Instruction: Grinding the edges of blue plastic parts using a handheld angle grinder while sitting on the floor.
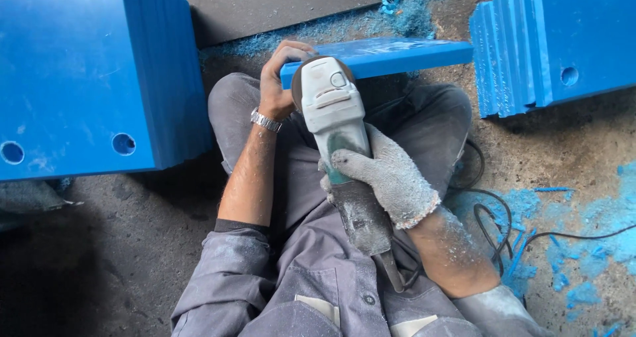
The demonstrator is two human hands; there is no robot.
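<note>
A flat blue plastic plate lies across my knees, one long edge facing me. My left hand, bare with a metal wristwatch, grips the plate's left end. My right hand, in a grey knitted glove, is closed around the body of a grey and white angle grinder. The grinder's head sits against the plate's near left edge, close to my left fingers. Its disc is mostly hidden under the guard. The grinder's black cable runs off to the right over the floor.
A tall stack of blue plates with round holes stands at the left. Another stack of blue plates stands at the upper right. Blue shavings cover the concrete floor at the right and behind the plate. A dark board lies at the top.
</note>
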